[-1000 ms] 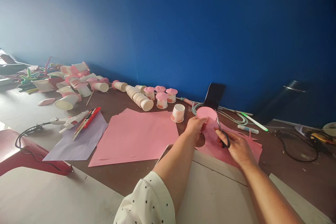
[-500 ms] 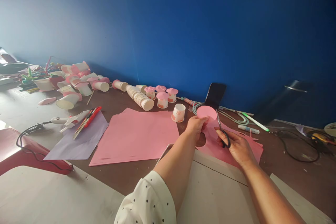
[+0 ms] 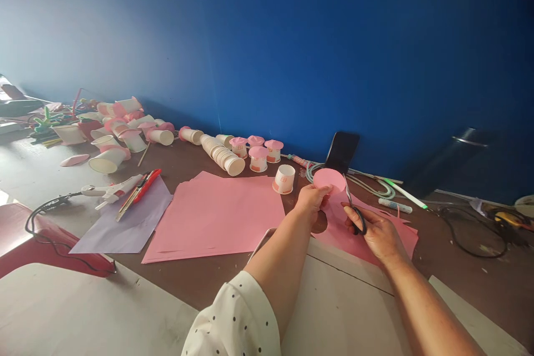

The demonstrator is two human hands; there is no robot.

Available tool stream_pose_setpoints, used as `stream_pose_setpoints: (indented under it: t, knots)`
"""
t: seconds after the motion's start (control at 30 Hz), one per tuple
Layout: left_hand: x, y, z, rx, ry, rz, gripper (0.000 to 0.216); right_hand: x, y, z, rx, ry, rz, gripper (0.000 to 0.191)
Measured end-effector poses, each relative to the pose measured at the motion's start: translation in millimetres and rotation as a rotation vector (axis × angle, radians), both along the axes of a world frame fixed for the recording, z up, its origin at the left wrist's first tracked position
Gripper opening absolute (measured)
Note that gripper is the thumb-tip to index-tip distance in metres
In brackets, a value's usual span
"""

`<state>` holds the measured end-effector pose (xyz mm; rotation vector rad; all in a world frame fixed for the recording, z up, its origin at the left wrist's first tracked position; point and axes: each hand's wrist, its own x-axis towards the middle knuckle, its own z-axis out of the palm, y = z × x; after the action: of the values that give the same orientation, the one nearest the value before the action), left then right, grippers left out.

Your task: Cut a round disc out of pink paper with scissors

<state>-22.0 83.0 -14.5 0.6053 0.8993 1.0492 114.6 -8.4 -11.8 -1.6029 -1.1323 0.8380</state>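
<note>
My left hand pinches the lower edge of a round pink paper disc, held up above the table. Black-handled scissors are in my right hand, fingers closed around the loops. Their blades point up along the disc's right edge. Beneath both hands lies cut pink paper with a round hole near my left wrist. Just left of my left hand stands a white paper cup with a printed window.
A stack of pink sheets lies left of my arm. Beyond are a nested cup stack and several pink-roofed cups. A utility knife and glue gun rest on purple paper. A phone leans against the wall.
Almost nothing differs. The pink disc has shifted very slightly to the right at the scissor blades.
</note>
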Motion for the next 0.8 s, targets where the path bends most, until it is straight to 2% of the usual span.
stream_pose_setpoints:
  t: [0.43,0.8]
  knots:
    - [-0.7,0.4,-2.1,0.014,0.003,-0.007,0.027,-4.0,-1.1,6.1,-0.027,0.008,-0.024,0.046]
    - [-1.0,-1.5,1.1,0.010,0.015,-0.013,0.019,-1.7,-2.5,2.8,-0.013,-0.023,-0.013,0.045]
